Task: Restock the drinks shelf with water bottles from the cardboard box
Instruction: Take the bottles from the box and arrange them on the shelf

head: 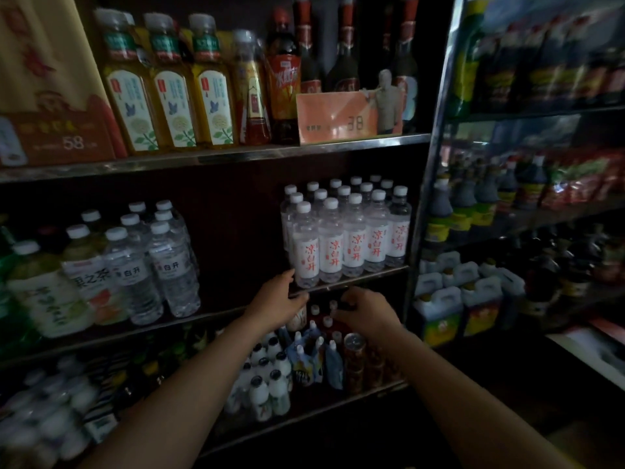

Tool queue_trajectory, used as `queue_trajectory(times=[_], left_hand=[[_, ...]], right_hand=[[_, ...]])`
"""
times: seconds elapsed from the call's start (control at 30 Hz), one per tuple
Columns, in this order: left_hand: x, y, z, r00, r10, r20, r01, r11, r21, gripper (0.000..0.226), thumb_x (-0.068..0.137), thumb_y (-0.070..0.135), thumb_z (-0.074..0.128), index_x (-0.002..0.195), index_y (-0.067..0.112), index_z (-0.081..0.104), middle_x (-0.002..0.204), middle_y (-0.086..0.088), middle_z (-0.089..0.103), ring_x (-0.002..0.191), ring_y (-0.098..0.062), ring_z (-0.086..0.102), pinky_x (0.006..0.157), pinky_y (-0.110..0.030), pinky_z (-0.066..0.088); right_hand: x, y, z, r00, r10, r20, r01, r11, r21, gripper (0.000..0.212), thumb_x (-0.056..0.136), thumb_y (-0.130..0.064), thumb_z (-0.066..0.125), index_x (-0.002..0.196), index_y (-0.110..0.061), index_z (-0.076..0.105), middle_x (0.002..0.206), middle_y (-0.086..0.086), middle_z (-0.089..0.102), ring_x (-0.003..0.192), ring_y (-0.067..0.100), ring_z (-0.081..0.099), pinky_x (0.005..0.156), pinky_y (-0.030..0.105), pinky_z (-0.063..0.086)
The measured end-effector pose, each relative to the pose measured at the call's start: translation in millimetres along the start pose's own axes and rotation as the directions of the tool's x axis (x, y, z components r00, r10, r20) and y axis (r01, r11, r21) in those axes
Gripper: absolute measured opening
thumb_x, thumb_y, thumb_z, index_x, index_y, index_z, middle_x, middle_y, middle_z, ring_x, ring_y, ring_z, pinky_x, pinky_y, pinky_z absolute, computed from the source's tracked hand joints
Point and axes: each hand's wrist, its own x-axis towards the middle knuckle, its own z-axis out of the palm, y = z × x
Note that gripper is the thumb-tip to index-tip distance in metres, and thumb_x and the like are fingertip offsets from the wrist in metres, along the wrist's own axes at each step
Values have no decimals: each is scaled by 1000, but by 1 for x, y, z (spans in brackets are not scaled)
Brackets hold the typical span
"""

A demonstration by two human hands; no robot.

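Clear plastic water bottles with white caps and red-lettered labels [348,231] stand packed on the middle metal shelf [355,277], right side. Both hands are empty: left hand [275,304] beside the nearest bottle's base, right hand [367,311] loosely curled below. A careless nudge might topple the front row.

Small shop: stocked drinks shelves [216,157], price card [336,118].
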Motion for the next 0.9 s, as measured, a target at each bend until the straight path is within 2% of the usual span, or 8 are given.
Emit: queue_trajectory(times=[0.1, 0.3, 0.4, 0.5, 0.57, 0.7, 0.8, 0.9], left_hand=[[-33, 14, 15, 1000, 14, 10, -13, 999, -32, 57, 92, 29, 59, 143, 14, 37, 140, -2, 49, 124, -19, 50, 93, -22, 39], [-77, 26, 49, 994, -41, 99, 46, 997, -57, 66, 92, 37, 58, 147, 14, 31, 145, -6, 43, 127, -22, 47, 95, -28, 41], [-100, 34, 70, 990, -47, 135, 60, 994, -91, 64, 92, 38, 57, 146, 15, 32, 147, -4, 41, 129, -21, 46, 101, -32, 42], [-125, 47, 96, 976, -64, 209, 80, 994, -69, 65, 92, 38, 58, 147, 16, 29, 148, -1, 38, 130, -22, 45, 99, -33, 43], [-141, 62, 119, 968, -64, 244, 88, 992, -91, 63, 92, 32, 60, 145, 14, 32, 146, -4, 40, 127, -23, 47, 97, -34, 44], [-179, 92, 169, 964, -73, 255, 112, 983, -143, 58, 92, 25, 61, 142, 10, 36, 138, -5, 46, 126, -23, 47, 85, -21, 37], [-207, 105, 216, 961, -87, 261, 135, 976, -171, 59, 89, 29, 64, 140, 13, 40, 135, -3, 50, 116, -21, 53, 89, -29, 42], [-240, 112, 271, 937, -84, 340, 151, 973, -176, 52, 87, 32, 66, 134, 17, 47, 125, 1, 56, 106, -18, 59, 88, -32, 50]], right_hand=[[-34, 18, -17, 999, 34, -20, -34, 999, 30, 47, 80, -46, 70, 117, -18, 63, 112, 4, 67, 102, 22, 62, 84, 32, 52], [-105, 52, -43, 995, 79, -59, -75, 995, 70, 51, 81, -47, 70, 120, -15, 61, 113, 4, 68, 103, 21, 62, 73, 24, 45], [-141, 74, -51, 994, 99, -40, -96, 993, 71, 49, 83, -45, 69, 119, -14, 61, 111, 5, 67, 105, 22, 61, 76, 26, 47], [-179, 102, -58, 991, 135, -16, -133, 986, 105, 46, 84, -39, 70, 119, -11, 60, 115, 5, 65, 108, 22, 59, 80, 25, 45], [-203, 127, -63, 985, 174, -1, -173, 980, 96, 49, 83, -43, 70, 119, -11, 60, 115, 7, 65, 107, 22, 59, 85, 30, 48], [-258, 190, -72, 963, 269, 2, -267, 958, 102, 57, 81, -46, 71, 124, -12, 59, 120, 5, 64, 112, 21, 59, 83, 22, 42], [-307, 239, -78, 941, 339, 11, -338, 935, 106, 53, 79, -48, 71, 117, -12, 62, 111, 5, 66, 107, 22, 60, 85, 27, 45], [-352, 289, -79, 908, 414, 69, -420, 891, 172, 51, 79, -51, 71, 112, -13, 63, 106, 2, 66, 99, 19, 61, 80, 29, 49]])
